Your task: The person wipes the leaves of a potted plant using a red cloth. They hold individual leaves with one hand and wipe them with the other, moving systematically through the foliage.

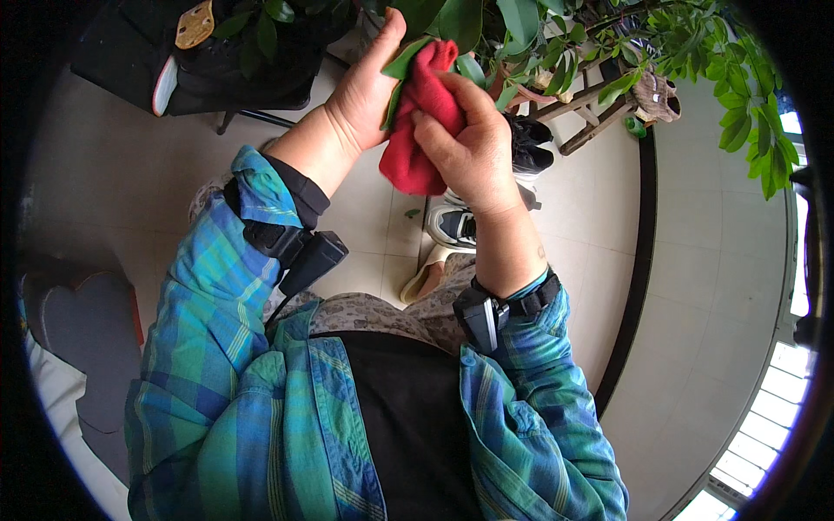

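Observation:
A red cloth is pinched between the thumb and fingers of my right hand. It lies over a broad green leaf, whose edges show beyond the cloth. My left hand is behind that leaf with its thumb pointing up, and the leaf rests against its palm. The left fingers are mostly hidden by the leaf and cloth, so how firmly they grip cannot be seen. More large glossy leaves of the houseplant hang just beyond both hands.
A black table bearing a dark shoe stands at upper left. A wooden stool is at upper right, near black shoes on the tiled floor. Leafy branches reach in from the right. A grey-and-white sneaker lies below my hands.

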A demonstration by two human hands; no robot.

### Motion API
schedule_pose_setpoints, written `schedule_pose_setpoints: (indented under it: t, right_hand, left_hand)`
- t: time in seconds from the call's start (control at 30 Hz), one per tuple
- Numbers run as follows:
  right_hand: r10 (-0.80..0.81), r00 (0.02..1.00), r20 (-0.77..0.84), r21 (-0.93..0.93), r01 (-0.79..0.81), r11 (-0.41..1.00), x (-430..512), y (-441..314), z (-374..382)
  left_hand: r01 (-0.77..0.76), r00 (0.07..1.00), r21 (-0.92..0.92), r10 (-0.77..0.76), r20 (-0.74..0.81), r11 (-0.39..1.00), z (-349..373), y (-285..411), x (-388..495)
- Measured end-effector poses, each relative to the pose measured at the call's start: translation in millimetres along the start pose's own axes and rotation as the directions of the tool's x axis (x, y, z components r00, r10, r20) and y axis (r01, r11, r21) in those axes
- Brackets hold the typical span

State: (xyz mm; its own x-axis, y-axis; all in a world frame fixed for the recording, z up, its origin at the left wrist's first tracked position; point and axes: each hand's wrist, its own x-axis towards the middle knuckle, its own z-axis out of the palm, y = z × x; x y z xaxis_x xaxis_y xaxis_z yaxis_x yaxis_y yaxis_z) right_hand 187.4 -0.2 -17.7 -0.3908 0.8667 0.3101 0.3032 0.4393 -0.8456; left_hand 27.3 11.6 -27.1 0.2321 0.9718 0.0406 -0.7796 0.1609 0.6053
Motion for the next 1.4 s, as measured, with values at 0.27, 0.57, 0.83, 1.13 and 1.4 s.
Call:
schedule_pose_setpoints:
  t: [0.27, 0.57, 0.83, 1.13, 1.4]
  right_hand:
    - [-0.074, 0.826, 0.559, 0.348, -0.153, 0.925, -8, -23, -32]
    - [0.107, 0.968, -0.229, 0.160, -0.071, 0.984, 7, 5, -20]
    - [-0.011, 0.959, 0.284, 0.268, -0.068, 0.961, -12, -14, -7]
    - [0.030, 0.978, 0.206, 0.703, -0.170, 0.691, -10, -33, -33]
    - [0.067, 0.998, 0.001, 0.258, -0.065, 0.964, -2, -6, 8]
  left_hand:
    - [0.013, 0.993, 0.022, -0.011, -0.117, 1.000, -16, 14, 1]
    - [-0.008, 0.997, -0.057, 0.004, -0.076, 0.998, -5, 5, 2]
    - [0.059, 0.996, -0.070, -0.054, 0.072, 0.996, -4, 6, -4]
    - [0.151, 0.979, -0.274, -0.105, 0.175, 0.950, -15, 5, 10]
    - [0.080, 0.986, -0.062, -0.088, -0.140, 0.995, -9, -1, 4]
